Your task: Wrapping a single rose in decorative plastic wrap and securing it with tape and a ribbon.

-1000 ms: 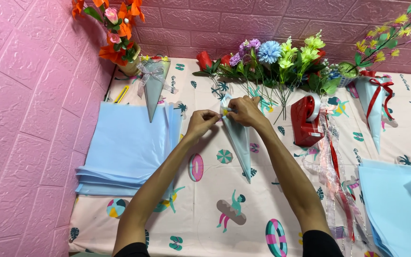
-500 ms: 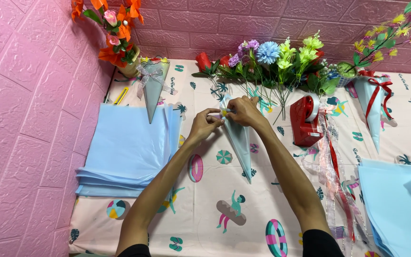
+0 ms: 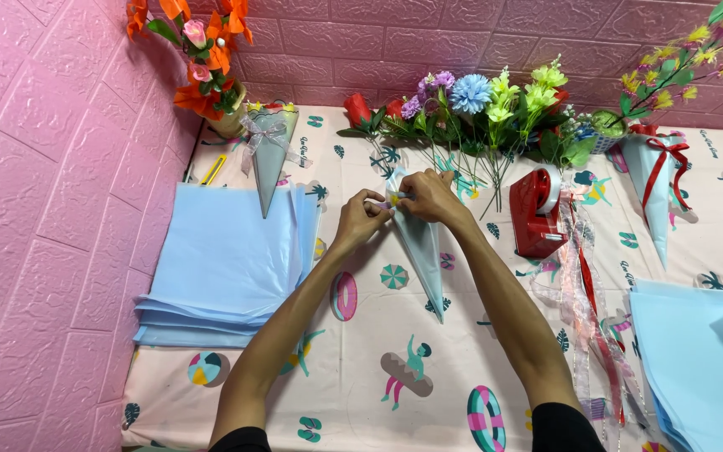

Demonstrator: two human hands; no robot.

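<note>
The left hand (image 3: 361, 219) and the right hand (image 3: 428, 197) are meeting over the wide top of a pale blue paper cone (image 3: 418, 243), both with fingers curled and pinching at its upper edge, where a small yellow piece is showing between the fingertips; what that piece is cannot be told. The cone is lying on the worktop (image 3: 294, 368) with its tip pointing toward the person, just below the hands.

To the left, a stack of light blue paper sheets (image 3: 219, 268) is lying flat, and a finished grey-blue cone with a pale ribbon bow (image 3: 268, 155) is resting across its top edge. A yellow utility knife (image 3: 213, 169) is lying beside that stack, near a pot of orange and pink artificial flowers (image 3: 202, 59) standing in the corner.

Behind the hands, loose artificial flowers (image 3: 487, 105) in blue, purple, green and red are lying along the pink brick wall (image 3: 43, 209). To the right, a red tape dispenser (image 3: 539, 211) is standing, with sheer ribbon (image 3: 583, 301) trailing down past it. Further right, another blue cone tied with red ribbon (image 3: 658, 180) is lying, and more blue sheets (image 3: 700, 360) are filling the lower right corner
</note>
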